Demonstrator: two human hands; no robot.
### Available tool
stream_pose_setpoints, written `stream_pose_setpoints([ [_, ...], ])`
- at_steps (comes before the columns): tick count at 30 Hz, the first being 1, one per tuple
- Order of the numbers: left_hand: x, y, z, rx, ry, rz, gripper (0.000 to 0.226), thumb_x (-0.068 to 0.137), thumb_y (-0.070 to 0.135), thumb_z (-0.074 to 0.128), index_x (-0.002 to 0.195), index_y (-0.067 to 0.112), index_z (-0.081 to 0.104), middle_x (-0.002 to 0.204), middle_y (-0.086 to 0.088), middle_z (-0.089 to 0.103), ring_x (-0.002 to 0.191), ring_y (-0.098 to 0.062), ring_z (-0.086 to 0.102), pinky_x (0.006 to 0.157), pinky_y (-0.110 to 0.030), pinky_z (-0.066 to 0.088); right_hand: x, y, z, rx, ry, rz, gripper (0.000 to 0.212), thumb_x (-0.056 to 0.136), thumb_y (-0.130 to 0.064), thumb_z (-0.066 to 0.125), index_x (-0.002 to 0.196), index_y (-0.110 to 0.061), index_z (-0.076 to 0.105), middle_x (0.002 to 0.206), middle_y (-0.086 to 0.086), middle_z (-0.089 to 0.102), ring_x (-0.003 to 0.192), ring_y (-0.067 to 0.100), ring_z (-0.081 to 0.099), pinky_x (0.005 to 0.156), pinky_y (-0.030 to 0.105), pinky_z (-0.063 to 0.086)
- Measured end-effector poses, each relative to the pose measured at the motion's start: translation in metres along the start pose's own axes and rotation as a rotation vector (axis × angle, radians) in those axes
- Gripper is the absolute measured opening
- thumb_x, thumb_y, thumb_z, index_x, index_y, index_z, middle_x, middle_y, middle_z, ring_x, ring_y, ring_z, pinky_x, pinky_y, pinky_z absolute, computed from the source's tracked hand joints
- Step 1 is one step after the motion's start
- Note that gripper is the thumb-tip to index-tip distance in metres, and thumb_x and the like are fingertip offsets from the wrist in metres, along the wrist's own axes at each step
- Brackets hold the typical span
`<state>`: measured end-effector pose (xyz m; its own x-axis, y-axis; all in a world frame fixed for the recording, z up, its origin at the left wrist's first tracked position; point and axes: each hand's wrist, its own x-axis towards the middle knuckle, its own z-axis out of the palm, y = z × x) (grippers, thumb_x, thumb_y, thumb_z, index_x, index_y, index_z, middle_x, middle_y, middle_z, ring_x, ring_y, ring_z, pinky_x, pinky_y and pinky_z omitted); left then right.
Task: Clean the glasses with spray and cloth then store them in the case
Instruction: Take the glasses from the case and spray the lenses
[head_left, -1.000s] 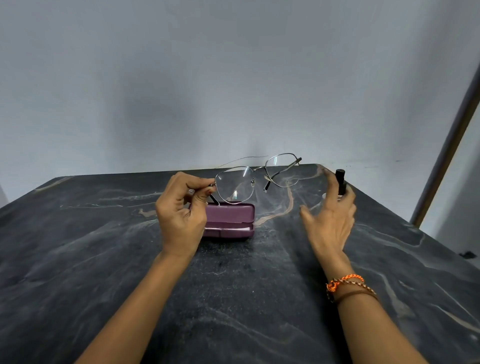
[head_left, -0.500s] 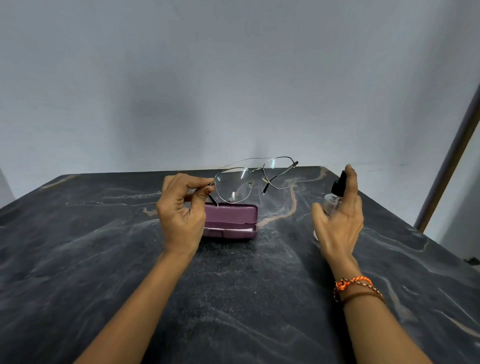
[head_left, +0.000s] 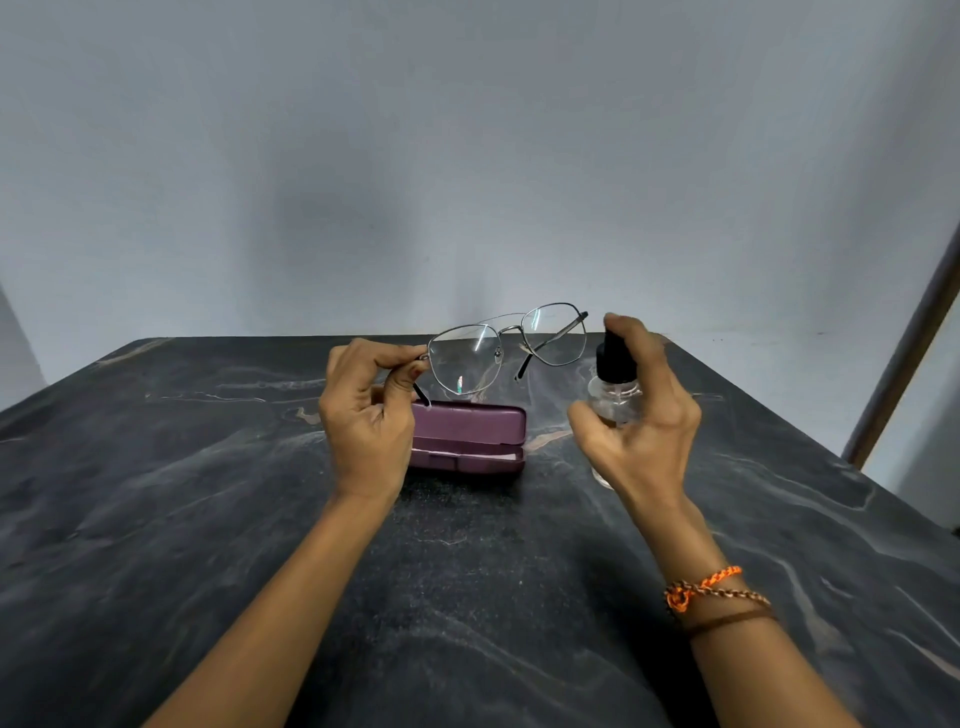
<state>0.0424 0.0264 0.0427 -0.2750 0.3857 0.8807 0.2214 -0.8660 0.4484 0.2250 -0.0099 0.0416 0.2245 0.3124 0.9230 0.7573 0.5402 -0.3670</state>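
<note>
My left hand (head_left: 363, 415) pinches the thin metal-framed glasses (head_left: 506, 345) at their left hinge and holds them in the air above the case, lenses facing me. My right hand (head_left: 641, 410) grips a small clear spray bottle (head_left: 613, 387) with a black top, raised beside the right lens, index finger lying over the black top. A purple glasses case (head_left: 467, 436) lies on the dark marble table (head_left: 208, 493) just behind my left hand, its lid slightly ajar with a pale strip showing in the gap. No loose cloth is in view.
A plain grey wall stands right behind the table's far edge. A dark post (head_left: 904, 364) rises off the table's right side. The table's right edge runs diagonally near my right forearm.
My right hand closed round the spray bottle, lifted it off the table and brought it left, close to the right lens. My left hand has kept the glasses in roughly the same place.
</note>
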Motion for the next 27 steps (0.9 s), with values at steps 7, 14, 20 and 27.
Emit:
stream_pose_setpoints([
  [7,-0.0011,0.0007,0.0002,0.008,-0.020,-0.007,0.020,0.081,0.010,0.059,0.081,0.030,0.061,0.082,0.036,0.057,0.075,-0.044,0.054,0.054,-0.059,0.050,0.0012,0.0007,-0.0003,-0.026,-0.006,-0.008,0.063,0.055,-0.001,0.062,0.113,-0.022,0.051,0.088,-0.008,0.059,0.074,0.007,0.056,0.072,0.001,0.041],
  [14,-0.0013,-0.0003,-0.0005,0.004,-0.022,0.019,0.016,0.080,0.009,0.059,0.086,0.024,0.059,0.081,0.036,0.058,0.074,-0.041,0.053,0.055,-0.058,0.049,0.0013,-0.0030,-0.0026,0.016,0.055,0.035,0.075,0.056,-0.001,0.060,0.124,-0.025,0.043,0.094,0.000,0.065,0.074,0.002,0.053,0.070,0.008,0.044],
  [20,-0.0010,-0.0014,-0.0002,0.013,-0.022,0.046,0.017,0.080,0.006,0.060,0.088,0.021,0.058,0.082,0.036,0.058,0.074,-0.038,0.053,0.054,-0.056,0.050,0.0011,-0.0030,-0.0026,0.047,0.021,0.063,0.062,0.056,0.000,0.062,0.115,-0.015,0.055,0.091,0.005,0.069,0.077,0.001,0.054,0.071,0.004,0.044],
  [27,-0.0020,-0.0041,0.0004,0.004,-0.016,0.057,0.016,0.080,0.007,0.060,0.087,0.021,0.058,0.081,0.036,0.058,0.074,-0.039,0.053,0.060,-0.036,0.052,-0.0005,-0.0015,-0.0027,0.076,0.058,0.107,0.074,0.056,-0.004,0.060,0.123,-0.029,0.042,0.090,-0.006,0.058,0.063,0.004,0.046,0.059,0.007,0.040],
])
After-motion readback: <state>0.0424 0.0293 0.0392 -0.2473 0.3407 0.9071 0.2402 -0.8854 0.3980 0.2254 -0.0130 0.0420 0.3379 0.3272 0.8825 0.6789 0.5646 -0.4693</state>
